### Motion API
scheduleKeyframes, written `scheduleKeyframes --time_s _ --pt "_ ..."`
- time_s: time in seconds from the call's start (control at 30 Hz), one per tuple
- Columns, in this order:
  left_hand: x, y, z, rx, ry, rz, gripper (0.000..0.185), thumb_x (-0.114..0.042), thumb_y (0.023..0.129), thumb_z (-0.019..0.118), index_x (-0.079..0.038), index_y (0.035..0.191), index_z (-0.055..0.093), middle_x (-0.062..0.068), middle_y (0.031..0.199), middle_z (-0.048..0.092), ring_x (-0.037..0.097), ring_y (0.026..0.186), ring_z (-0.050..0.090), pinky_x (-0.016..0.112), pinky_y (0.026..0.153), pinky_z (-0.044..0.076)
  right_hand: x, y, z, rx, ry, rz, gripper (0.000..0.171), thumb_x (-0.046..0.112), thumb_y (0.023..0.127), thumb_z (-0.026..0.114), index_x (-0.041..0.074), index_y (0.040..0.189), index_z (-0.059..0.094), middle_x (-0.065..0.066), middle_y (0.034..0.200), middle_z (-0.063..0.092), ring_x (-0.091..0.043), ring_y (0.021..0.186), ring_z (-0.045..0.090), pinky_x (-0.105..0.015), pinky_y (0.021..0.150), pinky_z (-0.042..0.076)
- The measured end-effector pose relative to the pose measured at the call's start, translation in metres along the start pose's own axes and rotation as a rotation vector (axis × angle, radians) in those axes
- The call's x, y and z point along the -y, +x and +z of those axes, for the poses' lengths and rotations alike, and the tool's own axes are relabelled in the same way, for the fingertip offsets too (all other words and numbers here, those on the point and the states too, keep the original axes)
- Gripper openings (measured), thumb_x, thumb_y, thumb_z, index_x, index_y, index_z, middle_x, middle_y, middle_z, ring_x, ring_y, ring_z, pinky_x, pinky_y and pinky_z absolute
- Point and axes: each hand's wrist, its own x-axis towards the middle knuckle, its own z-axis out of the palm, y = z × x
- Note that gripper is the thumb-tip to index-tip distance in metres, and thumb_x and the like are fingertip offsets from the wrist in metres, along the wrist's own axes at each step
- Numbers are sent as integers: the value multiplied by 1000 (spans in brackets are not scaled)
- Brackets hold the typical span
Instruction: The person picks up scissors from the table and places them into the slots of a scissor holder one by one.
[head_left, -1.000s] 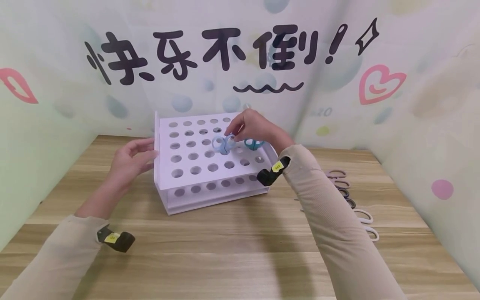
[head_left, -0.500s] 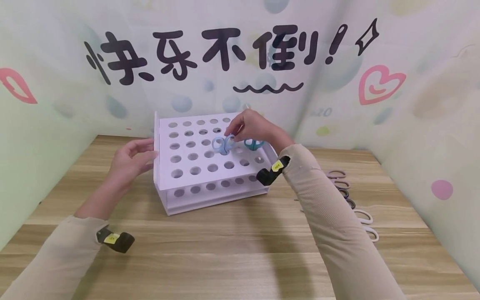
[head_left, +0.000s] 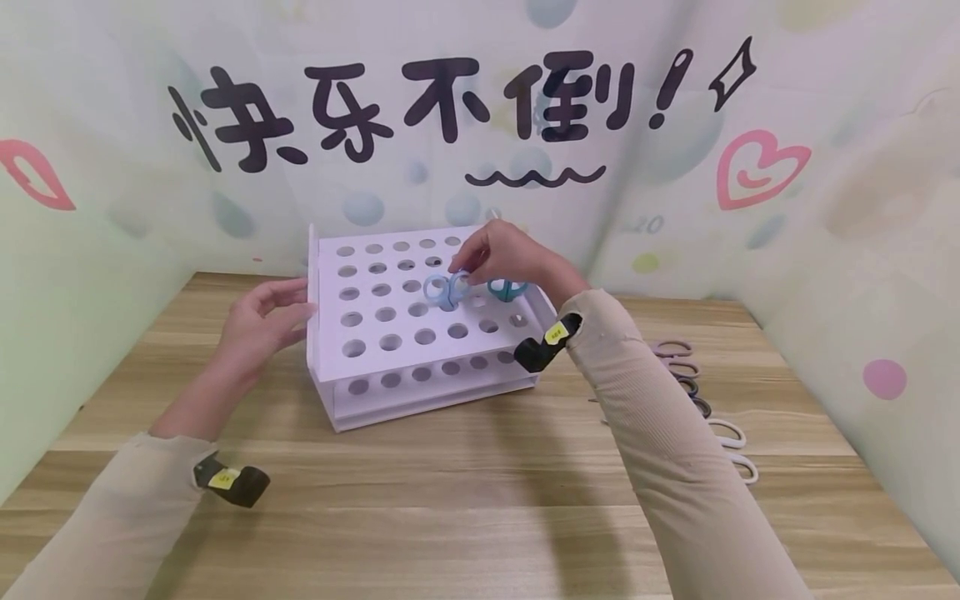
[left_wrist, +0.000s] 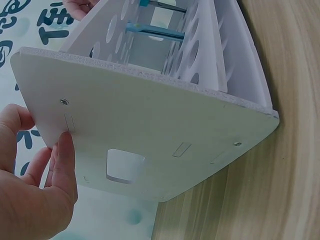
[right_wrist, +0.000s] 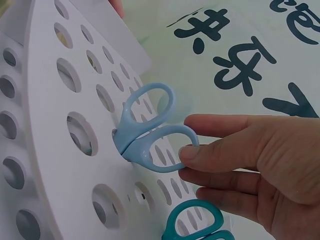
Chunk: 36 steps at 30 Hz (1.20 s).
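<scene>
L hand [head_left: 262,321] rests w/ relaxed, mostly straight fingers against the left end panel of the white rack [head_left: 390,333]; nothing gripped. Rack sits on the wooden table [head_left: 450,500]. Light blue scissors [head_left: 447,288] stand blades-down in a mid hole. R hand [head_left: 504,252] pinches one handle loop. Teal scissors [head_left: 507,288] just right, prob. also in a hole. More scissors [head_left: 705,400] lie on the table far right.

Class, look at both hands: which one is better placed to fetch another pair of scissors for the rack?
Probably the right hand: the spare scissors lie on its side. The left hand rests on the white rack, far from them.
</scene>
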Motion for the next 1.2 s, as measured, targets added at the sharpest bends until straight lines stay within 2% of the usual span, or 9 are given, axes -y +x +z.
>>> scheduleKeyframes --time_s 0.4,0.53,0.63,0.83,1.03,1.2 --pt "2 0 3 18 -55 19 36 -9 86 63 -9 120 51 1 104 48 5 87 55 17 72 54 -3 -13 -13 -28 20 5 26 -5 76 70 4 100 71 -10 99 67 -16 84 61 -25 76 54" --pt "2 0 4 19 -93 24 30 -8 86 63 -12 114 54 2 103 48 4 83 56 17 71 54 -4 -21 -22 -52 18 -3 24 -4 77 69 4 100 70 -10 96 67 -16 82 61 -25 76 54" --pt "2 0 5 13 -92 20 31 -8 86 64 -12 115 54 2 103 48 4 83 56 17 71 54 -4 -28 -29 -71 8 -4 23 -3 78 69 4 100 70 -8 93 67 -17 82 60 -25 76 54" --pt "3 -1 4 6 -78 14 36 -10 86 64 -9 120 52 1 104 48 5 87 54 16 71 54 -4 -50 -42 -92 -17 3 23 -3 78 69 3 100 70 -10 93 67 -18 82 61 -27 77 54" --pt "4 -1 2 21 -126 16 33 -9 85 65 -11 116 54 1 105 49 4 86 56 16 72 54 -12 -76 -56 -110 -81 40 22 0 80 68 4 102 69 -8 91 67 -18 80 59 -27 71 53" --pt "4 -1 0 20 -87 20 32 -12 85 65 -13 115 54 1 105 47 5 87 54 15 72 53 -23 -99 -66 -138 -113 71 23 2 81 68 4 104 68 -8 92 67 -20 81 60 -28 71 54"
